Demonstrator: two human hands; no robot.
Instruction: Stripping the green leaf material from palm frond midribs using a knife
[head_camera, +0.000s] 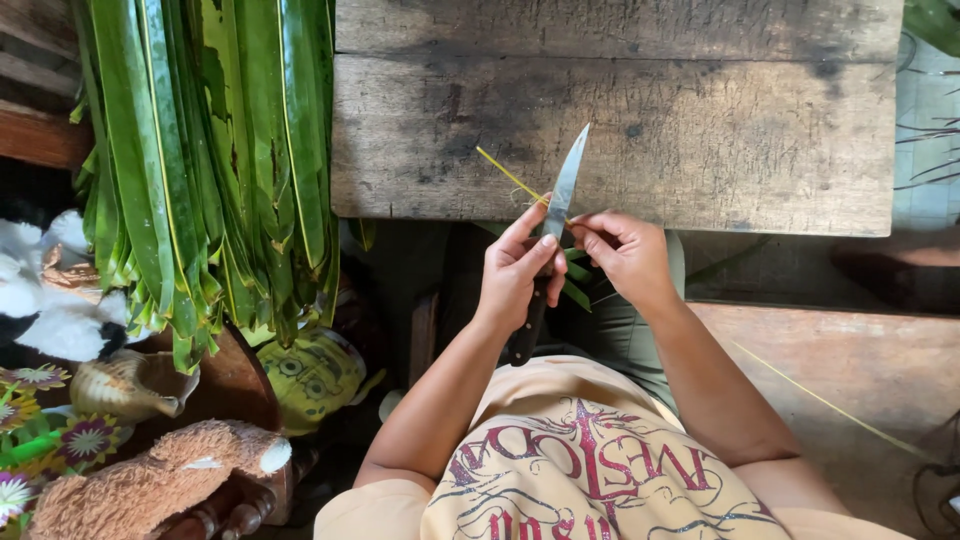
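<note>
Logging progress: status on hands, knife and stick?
Left hand grips knife. Right hand pinches yellow stick against blade. Nothing in the way.

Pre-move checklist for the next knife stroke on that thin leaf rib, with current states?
1. Left hand grip on the knife handle: ok, fingers wrapped around it.
2. Right hand pinching the yellow rib: ok.
3. Blade pointing away from the body, over the wooden bench: ok.
4. Right fingertips clear of the blade edge: cannot tell, they sit very close to it.
5. Blade in contact with the rib: cannot tell, they cross near the hands.
6. Green leaf bundle apart from the blade: ok.
</note>
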